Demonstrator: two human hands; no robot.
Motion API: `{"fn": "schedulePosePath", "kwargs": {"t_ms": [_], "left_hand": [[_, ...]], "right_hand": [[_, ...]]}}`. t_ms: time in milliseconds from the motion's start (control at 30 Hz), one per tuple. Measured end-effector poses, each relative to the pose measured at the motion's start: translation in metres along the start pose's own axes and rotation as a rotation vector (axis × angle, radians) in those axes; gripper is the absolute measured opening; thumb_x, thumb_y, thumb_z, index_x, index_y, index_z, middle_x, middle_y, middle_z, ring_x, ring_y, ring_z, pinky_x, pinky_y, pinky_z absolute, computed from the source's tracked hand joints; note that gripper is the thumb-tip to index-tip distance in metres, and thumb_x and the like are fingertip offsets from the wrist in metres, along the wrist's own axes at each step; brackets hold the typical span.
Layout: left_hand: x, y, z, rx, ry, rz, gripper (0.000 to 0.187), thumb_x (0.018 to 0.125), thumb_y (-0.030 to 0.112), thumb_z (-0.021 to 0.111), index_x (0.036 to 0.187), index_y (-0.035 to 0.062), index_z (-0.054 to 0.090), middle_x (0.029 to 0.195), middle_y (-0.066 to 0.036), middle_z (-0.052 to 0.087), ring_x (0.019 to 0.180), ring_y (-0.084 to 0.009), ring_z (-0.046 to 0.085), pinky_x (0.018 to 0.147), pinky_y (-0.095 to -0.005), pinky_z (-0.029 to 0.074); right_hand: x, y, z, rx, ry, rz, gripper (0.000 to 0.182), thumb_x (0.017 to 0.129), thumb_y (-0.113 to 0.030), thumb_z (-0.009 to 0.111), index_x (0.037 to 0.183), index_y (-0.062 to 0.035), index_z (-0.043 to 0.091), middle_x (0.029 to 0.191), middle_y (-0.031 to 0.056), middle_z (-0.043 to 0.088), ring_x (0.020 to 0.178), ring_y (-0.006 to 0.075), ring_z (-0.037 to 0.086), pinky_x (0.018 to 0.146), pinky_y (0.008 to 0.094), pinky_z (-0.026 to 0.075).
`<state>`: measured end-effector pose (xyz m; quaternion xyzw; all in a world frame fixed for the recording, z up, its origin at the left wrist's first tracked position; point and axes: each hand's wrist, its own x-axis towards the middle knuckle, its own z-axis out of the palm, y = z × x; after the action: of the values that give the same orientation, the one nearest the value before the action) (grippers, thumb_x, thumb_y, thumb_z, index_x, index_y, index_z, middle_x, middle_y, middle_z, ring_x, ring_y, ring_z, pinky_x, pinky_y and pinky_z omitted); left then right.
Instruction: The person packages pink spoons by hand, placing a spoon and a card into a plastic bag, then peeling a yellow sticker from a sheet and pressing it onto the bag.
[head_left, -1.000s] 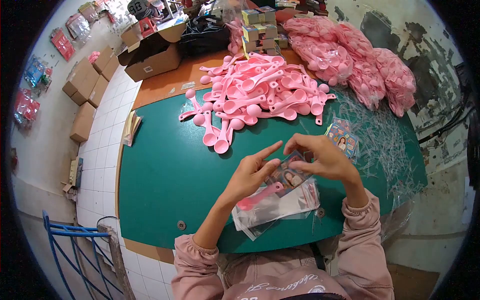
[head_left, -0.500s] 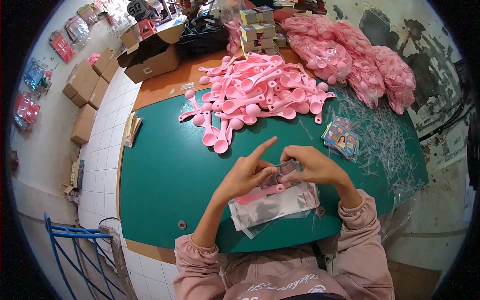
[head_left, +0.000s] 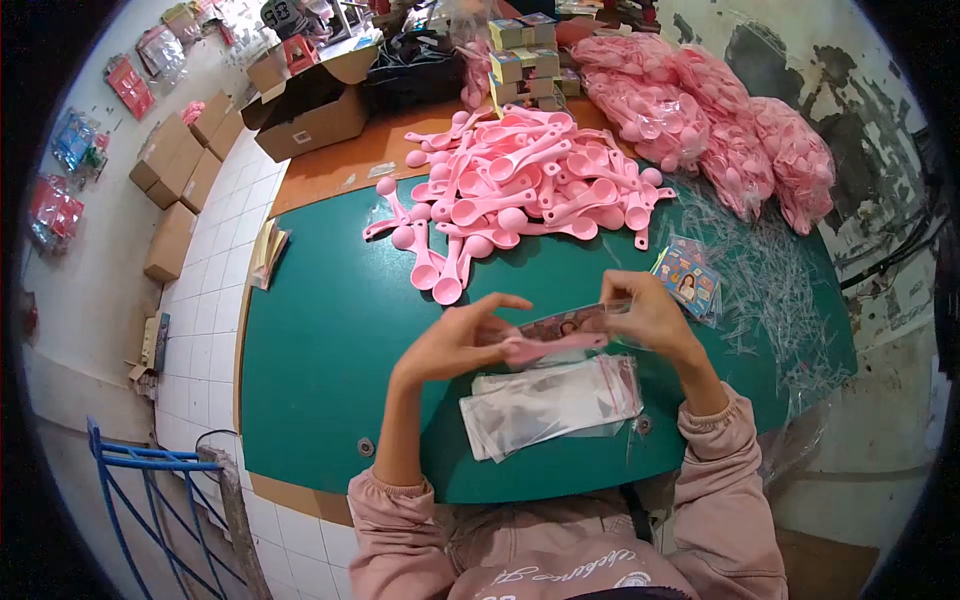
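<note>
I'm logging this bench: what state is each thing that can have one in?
Brown cardboard box: open.
Pink plastic spoon: raised, end in left fingers.
Glossy printed card: raised behind spoon, blurred.
Clear plastic bags: flat, overlapping.
Heap of pink plastic spoons: loose.
Bulging clear plastic sacks: filled, closure unclear.
Colourful printed cards: stacked unevenly.

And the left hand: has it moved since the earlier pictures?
Yes: the left hand has moved leftward, nearer the leftmost round grey disc in the green tabletop.

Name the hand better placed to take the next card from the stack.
Probably the right. The right hand is nearer the card stack; the left hand is farther off, at the other end of the pink spoon. Both seem occupied, so the right may need freeing first.
</note>
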<state>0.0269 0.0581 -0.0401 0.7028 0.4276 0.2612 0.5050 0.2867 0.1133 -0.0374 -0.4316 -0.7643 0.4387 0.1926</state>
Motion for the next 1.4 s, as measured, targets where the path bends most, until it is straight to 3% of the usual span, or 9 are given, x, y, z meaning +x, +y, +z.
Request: {"fn": "schedulePosePath", "kwargs": {"t_ms": [200,367,500,533,667,733,867,1033,1400], "left_hand": [[-0.004,-0.005,-0.01,-0.394,0.051,-0.088,0.042,0.081,0.01,0.061,0.119,0.0071,0.044,0.095,-0.007,0.06,0.081,-0.0094,0.057,0.068,-0.0233,0.05],[0.0,0.002,0.002,-0.382,0.03,-0.099,0.047,0.082,0.007,0.059,0.125,0.0065,0.04,0.091,-0.006,0.06,0.079,-0.0116,0.059,0.067,-0.0244,0.05],[0.007,0.0,0.038,-0.029,0.579,0.06,0.05,0.086,0.007,0.054,0.13,0.0091,0.031,0.097,-0.01,0.058,0.083,-0.017,0.061,0.073,-0.0292,0.049],[0.008,-0.008,0.043,-0.41,0.339,0.071,0.061,0.09,0.009,0.045,0.137,0.015,0.008,0.108,-0.016,0.054,0.094,-0.0221,0.059,0.078,-0.0318,0.049],[-0.002,0.008,0.064,-0.943,0.093,-0.253,0.074,0.093,0.017,0.039,0.132,0.0311,-0.023,0.119,-0.021,0.046,0.104,-0.0304,0.053,0.087,-0.0438,0.046],[-0.008,0.008,0.058,-0.928,0.073,-0.275,0.075,0.093,0.015,0.04,0.131,0.0318,-0.023,0.12,-0.022,0.045,0.104,-0.03,0.053,0.086,-0.0443,0.046],[-0.014,0.007,0.052,-0.869,0.079,-0.298,0.08,0.091,0.009,0.041,0.13,0.0336,-0.025,0.123,-0.022,0.043,0.104,-0.0296,0.053,0.084,-0.0457,0.047],[-0.013,0.008,0.051,-1.164,0.204,-0.358,0.082,0.089,0.003,0.042,0.132,0.0319,-0.022,0.122,-0.022,0.043,0.103,-0.0285,0.054,0.083,-0.0418,0.048],[-0.009,0.002,0.061,-1.058,0.233,-0.319,0.069,0.089,0.003,0.038,0.137,0.0244,-0.007,0.115,-0.016,0.049,0.093,-0.0216,0.057,0.08,-0.0338,0.048]], "right_hand": [[-0.008,-0.024,-0.012,0.566,-0.158,0.107,0.016,0.073,-0.012,0.069,0.076,0.0012,0.06,0.072,0.0016,0.059,0.067,0.0067,0.053,0.061,0.0214,0.044],[-0.003,-0.01,-0.005,0.408,-0.002,-0.018,0.014,0.074,-0.009,0.067,0.075,0.0018,0.059,0.072,0.0019,0.059,0.064,0.0075,0.054,0.059,0.0235,0.045],[-0.008,-0.031,-0.001,0.055,0.29,-0.165,0.016,0.072,-0.009,0.067,0.081,0.0019,0.059,0.073,0.0077,0.061,0.063,0.0115,0.057,0.06,0.0252,0.046],[-0.008,-0.033,0.003,-0.026,0.328,-0.236,0.021,0.07,-0.011,0.068,0.086,-0.0003,0.059,0.077,0.0131,0.061,0.066,0.0204,0.059,0.063,0.0297,0.047],[-0.015,-0.038,0.018,-0.12,0.055,-0.4,0.03,0.071,-0.012,0.066,0.097,-0.002,0.056,0.096,0.0175,0.057,0.082,0.029,0.058,0.073,0.0348,0.046],[-0.019,-0.036,0.024,-0.099,-0.118,-0.558,0.037,0.071,-0.013,0.064,0.104,-0.0028,0.051,0.107,0.0181,0.05,0.094,0.0333,0.052,0.081,0.038,0.043],[-0.027,-0.038,0.026,-0.111,-0.271,-0.421,0.04,0.07,-0.013,0.065,0.105,-0.0028,0.049,0.105,0.0159,0.046,0.096,0.0321,0.048,0.081,0.0386,0.042],[-0.03,-0.041,0.048,-0.481,-0.028,-0.496,0.032,0.068,-0.014,0.065,0.097,-0.0069,0.052,0.091,0.0105,0.046,0.088,0.0261,0.047,0.073,0.0367,0.039],[-0.027,-0.044,0.054,-0.444,0.016,-0.526,0.025,0.069,-0.017,0.064,0.089,-0.0044,0.055,0.091,0.0087,0.05,0.087,0.0236,0.049,0.075,0.0374,0.037]]}}
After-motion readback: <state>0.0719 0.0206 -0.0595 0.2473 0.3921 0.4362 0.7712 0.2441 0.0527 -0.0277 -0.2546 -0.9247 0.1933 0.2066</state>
